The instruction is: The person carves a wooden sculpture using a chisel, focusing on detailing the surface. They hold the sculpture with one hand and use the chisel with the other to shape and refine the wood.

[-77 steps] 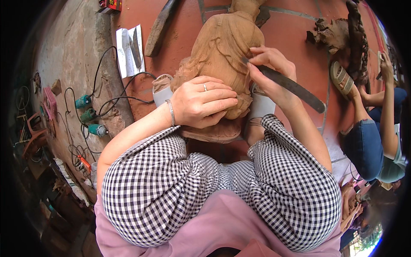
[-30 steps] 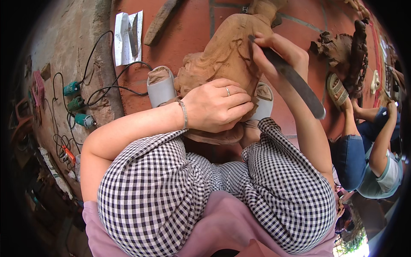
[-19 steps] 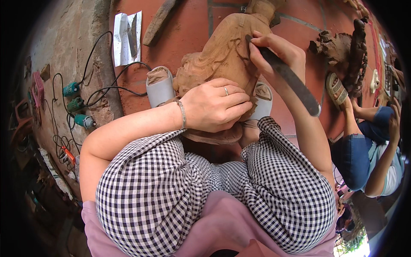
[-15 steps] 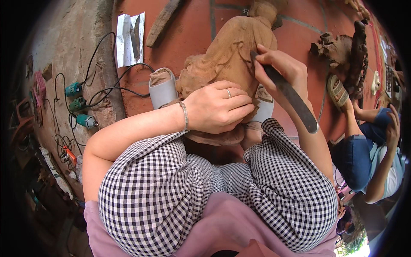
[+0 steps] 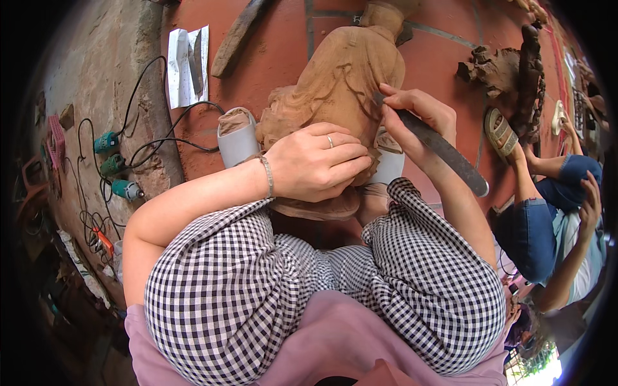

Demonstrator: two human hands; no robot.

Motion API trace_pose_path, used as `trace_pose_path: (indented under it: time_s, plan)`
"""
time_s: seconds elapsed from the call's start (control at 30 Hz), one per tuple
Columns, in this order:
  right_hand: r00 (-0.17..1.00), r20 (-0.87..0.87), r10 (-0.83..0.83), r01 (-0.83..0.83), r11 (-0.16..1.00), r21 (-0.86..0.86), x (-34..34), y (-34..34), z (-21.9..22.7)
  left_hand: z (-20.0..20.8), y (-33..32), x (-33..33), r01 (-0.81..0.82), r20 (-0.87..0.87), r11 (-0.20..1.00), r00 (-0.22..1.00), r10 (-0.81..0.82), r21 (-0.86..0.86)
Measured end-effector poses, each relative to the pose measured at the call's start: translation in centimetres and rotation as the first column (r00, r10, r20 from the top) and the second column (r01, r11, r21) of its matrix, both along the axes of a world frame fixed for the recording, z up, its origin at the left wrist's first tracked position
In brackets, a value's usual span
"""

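The right hand point(image 5: 421, 119) pinches a dark flat tool point(image 5: 445, 149), tip at the carved wooden figure point(image 5: 347, 74) just leftward; the left hand point(image 5: 315, 162) drapes over the figure's lower end, whether gripping I cannot tell

Compared with a second ago, your right hand point(image 5: 420, 119) now holds the dark flat tool point(image 5: 444, 149) with its tip lower down the statue point(image 5: 341, 80). Well to the statue's right, a co-worker's hand point(image 5: 570, 134) newly appears at the white object point(image 5: 557, 118).
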State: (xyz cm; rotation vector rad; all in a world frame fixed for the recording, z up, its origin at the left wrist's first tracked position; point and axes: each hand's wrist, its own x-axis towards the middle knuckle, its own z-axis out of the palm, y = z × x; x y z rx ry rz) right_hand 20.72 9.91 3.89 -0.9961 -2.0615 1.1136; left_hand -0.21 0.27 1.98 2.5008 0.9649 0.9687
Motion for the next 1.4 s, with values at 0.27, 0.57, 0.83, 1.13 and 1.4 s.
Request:
trace_pose_path:
  time_s: [0.27,0.57,0.83,1.13,1.4]
  plan:
    - [0.999,0.036,0.021,-0.032,0.940,0.339,-1.3,1.0,-1.2,-0.1,0.0,-0.2,0.018,-0.006,1.000,1.000,-0.018,-0.023]
    - [0.999,0.026,0.022,-0.029,0.952,0.305,-1.3,1.3,-1.0,-0.3,-0.1,0.0,0.018,0.002,1.000,1.000,-0.018,-0.019]
    - [0.998,0.059,0.013,-0.025,0.977,0.214,-0.5,0.3,-0.6,-0.3,0.0,-0.1,0.018,0.001,1.000,1.000,-0.018,-0.024]
    - [0.997,0.074,0.038,-0.050,0.984,0.171,0.6,0.1,-1.1,-0.2,0.1,-0.4,0.028,0.005,0.999,1.000,-0.028,-0.020]
    - [1.000,-0.018,-0.006,0.008,0.994,0.110,0.5,0.1,-2.0,-0.3,0.3,-0.9,0.045,0.012,0.998,0.999,-0.044,-0.033]
